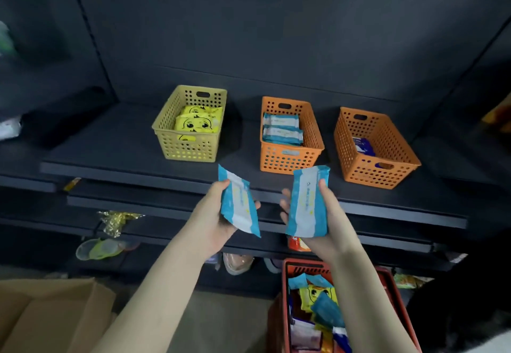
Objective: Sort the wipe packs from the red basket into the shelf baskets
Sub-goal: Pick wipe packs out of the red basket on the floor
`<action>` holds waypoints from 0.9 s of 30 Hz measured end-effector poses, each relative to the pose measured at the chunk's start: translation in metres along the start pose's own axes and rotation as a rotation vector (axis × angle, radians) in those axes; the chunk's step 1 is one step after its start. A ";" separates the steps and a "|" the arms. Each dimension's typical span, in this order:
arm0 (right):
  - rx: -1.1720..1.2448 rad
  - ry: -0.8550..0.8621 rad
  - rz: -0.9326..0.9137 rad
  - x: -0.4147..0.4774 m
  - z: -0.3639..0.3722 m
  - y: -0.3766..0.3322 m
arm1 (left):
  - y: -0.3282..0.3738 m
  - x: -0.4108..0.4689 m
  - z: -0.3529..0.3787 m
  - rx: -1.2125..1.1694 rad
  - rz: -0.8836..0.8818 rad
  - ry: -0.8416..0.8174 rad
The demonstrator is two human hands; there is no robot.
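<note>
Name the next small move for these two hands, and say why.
Probably carry both packs forward and drop them into the middle orange basket. The left hand grips a blue-and-white pack and the right hand a second blue-and-white pack. That basket already holds matching packs, while the yellow basket holds yellow ones.

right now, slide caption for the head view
Left hand and right hand hold blue wipe packs in front of the middle orange basket.

Cardboard box [41, 316] lower left; gold foil [117, 221] above clear plastic pieces [102, 248], left side.
</note>
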State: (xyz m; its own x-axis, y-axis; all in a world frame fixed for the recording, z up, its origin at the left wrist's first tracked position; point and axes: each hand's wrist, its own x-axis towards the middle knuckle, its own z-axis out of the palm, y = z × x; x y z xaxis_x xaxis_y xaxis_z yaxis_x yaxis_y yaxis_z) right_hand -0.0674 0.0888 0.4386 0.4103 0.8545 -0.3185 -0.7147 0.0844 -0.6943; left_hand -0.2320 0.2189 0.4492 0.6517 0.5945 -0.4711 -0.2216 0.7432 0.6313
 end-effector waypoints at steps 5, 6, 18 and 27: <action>-0.243 0.113 -0.087 0.024 0.013 -0.018 | 0.029 0.026 0.005 0.198 0.097 0.051; -0.290 0.136 -0.106 0.029 0.015 -0.023 | 0.035 0.034 0.008 0.238 0.118 0.059; -0.734 0.322 -0.424 0.182 -0.014 -0.127 | 0.093 0.184 0.056 0.381 0.263 0.131; -1.571 -0.061 -0.170 0.293 -0.004 -0.175 | 0.133 0.269 0.075 0.237 0.378 0.292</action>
State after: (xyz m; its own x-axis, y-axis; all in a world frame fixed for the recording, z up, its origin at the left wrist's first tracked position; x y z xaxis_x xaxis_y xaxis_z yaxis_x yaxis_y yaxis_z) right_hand 0.1799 0.3222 0.4646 0.3714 0.9124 -0.1719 0.6266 -0.3829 -0.6787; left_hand -0.0315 0.4550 0.4526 0.3213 0.8934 -0.3140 -0.2098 0.3905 0.8964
